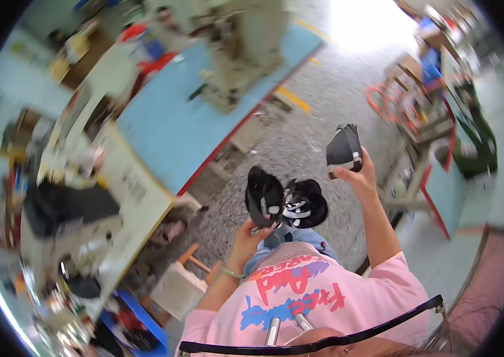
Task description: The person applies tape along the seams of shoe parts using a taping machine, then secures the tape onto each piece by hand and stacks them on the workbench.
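Note:
My right hand (359, 177) is held out to the right over the floor. Its thumb and fingers close round the near end of a dark grey bundle (343, 147), which looks like stacked flat pieces. Lower and closer to my body, my left hand (248, 241) has its fingers closed at the near edge of a glossy black curved piece (264, 195). Beside that piece lies a second black shiny shape with pale strips (305, 203); whether the two are joined, I cannot tell. Blur hides the finer detail of both.
At the left, a blue-topped table (168, 131) with a red edge carries a sewing machine (237, 59). A pale worktable (136, 184) with dark cloth (70, 205) adjoins it. Near my left arm are a wooden stool (181, 291) and a blue crate (136, 324). Cluttered racks (424, 128) line the right.

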